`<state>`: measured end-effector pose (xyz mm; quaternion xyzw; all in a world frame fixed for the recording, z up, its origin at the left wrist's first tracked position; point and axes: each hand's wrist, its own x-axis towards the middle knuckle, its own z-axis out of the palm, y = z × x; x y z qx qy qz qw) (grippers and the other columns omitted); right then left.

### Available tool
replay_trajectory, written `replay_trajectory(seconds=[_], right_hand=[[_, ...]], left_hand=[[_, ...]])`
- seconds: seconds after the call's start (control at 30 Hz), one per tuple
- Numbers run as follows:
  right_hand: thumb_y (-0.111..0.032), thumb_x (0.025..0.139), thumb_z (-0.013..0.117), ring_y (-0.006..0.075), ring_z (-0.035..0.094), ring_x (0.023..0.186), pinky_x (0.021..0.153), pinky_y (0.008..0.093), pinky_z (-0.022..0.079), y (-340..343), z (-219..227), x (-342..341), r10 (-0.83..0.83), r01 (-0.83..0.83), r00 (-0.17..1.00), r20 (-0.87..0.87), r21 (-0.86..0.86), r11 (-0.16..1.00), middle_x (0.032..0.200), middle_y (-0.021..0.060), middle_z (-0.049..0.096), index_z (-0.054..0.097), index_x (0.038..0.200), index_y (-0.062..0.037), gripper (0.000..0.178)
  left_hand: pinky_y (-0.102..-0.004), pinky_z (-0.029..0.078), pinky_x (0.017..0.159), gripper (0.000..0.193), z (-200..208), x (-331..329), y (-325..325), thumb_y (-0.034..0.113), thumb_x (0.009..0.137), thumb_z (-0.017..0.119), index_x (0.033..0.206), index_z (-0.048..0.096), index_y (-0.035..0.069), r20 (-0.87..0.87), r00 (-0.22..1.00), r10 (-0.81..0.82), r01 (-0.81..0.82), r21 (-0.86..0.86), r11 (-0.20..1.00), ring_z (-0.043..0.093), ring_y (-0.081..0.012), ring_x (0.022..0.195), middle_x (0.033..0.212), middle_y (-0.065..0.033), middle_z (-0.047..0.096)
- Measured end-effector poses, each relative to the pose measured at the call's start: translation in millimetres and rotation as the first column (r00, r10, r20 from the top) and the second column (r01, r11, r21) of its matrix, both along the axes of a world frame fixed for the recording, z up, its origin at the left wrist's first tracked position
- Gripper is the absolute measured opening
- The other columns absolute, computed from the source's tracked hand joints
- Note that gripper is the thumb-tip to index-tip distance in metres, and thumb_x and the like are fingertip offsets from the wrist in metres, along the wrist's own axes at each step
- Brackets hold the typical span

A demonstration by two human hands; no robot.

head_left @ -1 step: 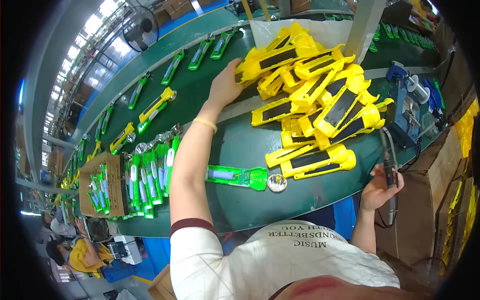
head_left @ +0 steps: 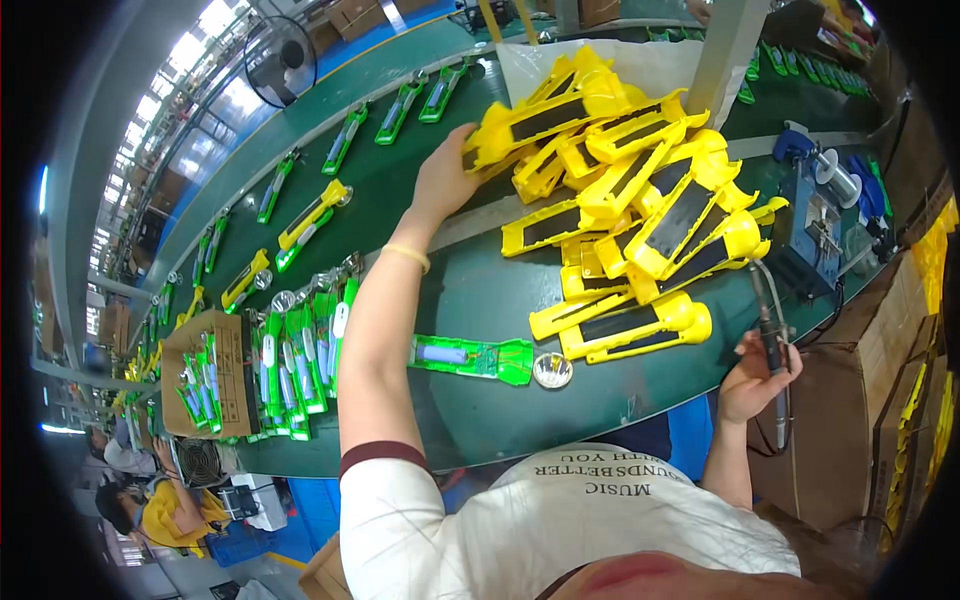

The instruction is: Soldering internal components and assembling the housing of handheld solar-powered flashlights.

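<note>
With its fingers at the left end of a yellow plastic casing (head_left: 550, 118) with a dark panel, my left hand (head_left: 445, 182) grips that casing at the far left of a heap of similar yellow casings (head_left: 665, 220). My right hand (head_left: 755, 382) is closed round a soldering iron (head_left: 770, 338), whose tip points up beside the heap. Between my arms lies a green flashlight shell (head_left: 490, 360) holding a blue battery cell (head_left: 442, 354) and a green circuit board. A round silver reflector (head_left: 552, 370) rests at its right end.
Several green shells (head_left: 300, 360) stand packed left of my forearm beside a cardboard box (head_left: 235, 370). More shells (head_left: 345, 140) and yellow casings lie along the green belt. A blue soldering station (head_left: 805, 235) and solder spool (head_left: 835, 178) stand right. A metal post (head_left: 735, 60) rises behind the heap.
My left hand and the yellow casing in it have shifted slightly left. My right hand and the soldering iron have moved a little to the left.
</note>
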<state>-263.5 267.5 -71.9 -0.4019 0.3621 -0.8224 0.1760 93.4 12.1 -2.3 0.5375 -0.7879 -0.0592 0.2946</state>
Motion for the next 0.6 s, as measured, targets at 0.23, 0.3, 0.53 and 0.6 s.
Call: replay_trajectory(seconds=[0.23, 0.3, 0.53, 0.6], right_hand=[[-0.05, 0.09, 0.035, 0.0235, 0.053, 0.08, 0.061, 0.0297, 0.043, -5.7, -8.1, -5.0, 0.096, -0.097, 0.995, -0.005, -0.045, 0.994, 0.099, 0.0134, 0.054, 0.037, 0.115, -0.0107, 0.046], [-0.05, 0.09, 0.035, 0.0235, 0.053, 0.079, 0.061, 0.0297, 0.043, -7.6, -10.1, -3.4, 0.074, -0.074, 0.997, 0.004, -0.047, 0.996, 0.1, 0.0137, 0.054, 0.037, 0.115, -0.0105, 0.047], [-0.05, 0.088, 0.038, 0.0236, 0.055, 0.082, 0.063, 0.0299, 0.044, -8.7, -9.7, -4.7, 0.086, -0.085, 0.996, 0.007, -0.074, 0.994, 0.102, 0.0144, 0.053, 0.038, 0.113, -0.0091, 0.048], [-0.051, 0.088, 0.039, 0.0238, 0.055, 0.082, 0.062, 0.0298, 0.044, -7.9, -7.6, -5.5, 0.115, -0.118, 0.992, -0.041, -0.08, 0.99, 0.104, 0.0141, 0.051, 0.038, 0.112, -0.0089, 0.049]], left_hand=[[-0.0323, 0.046, 0.082, 0.054, 49.5, -14.5, -13.7, -0.002, 0.067, 0.063, 0.118, 0.045, 0.005, -0.101, 0.994, -0.041, 0.026, -0.143, 0.989, 0.058, -0.0277, 0.095, 0.104, -0.0161, 0.058], [-0.0329, 0.046, 0.082, 0.054, 73.6, -36.7, -27.2, -0.001, 0.067, 0.064, 0.117, 0.046, 0.005, -0.017, 0.996, -0.084, 0.078, -0.226, 0.971, 0.058, -0.0288, 0.094, 0.104, -0.0155, 0.058], [-0.0361, 0.041, 0.09, 0.054, 82.1, -139.0, -87.2, 0.019, 0.068, 0.064, 0.118, 0.047, 0.008, 0.274, 0.893, -0.357, 0.393, -0.087, 0.915, 0.051, -0.0304, 0.104, 0.111, -0.0155, 0.055], [-0.0341, 0.04, 0.091, 0.063, 83.1, -163.2, -84.9, 0.027, 0.065, 0.064, 0.122, 0.045, 0.007, 0.162, 0.908, -0.387, 0.375, 0.102, 0.921, 0.05, -0.0301, 0.107, 0.116, -0.0176, 0.052]])
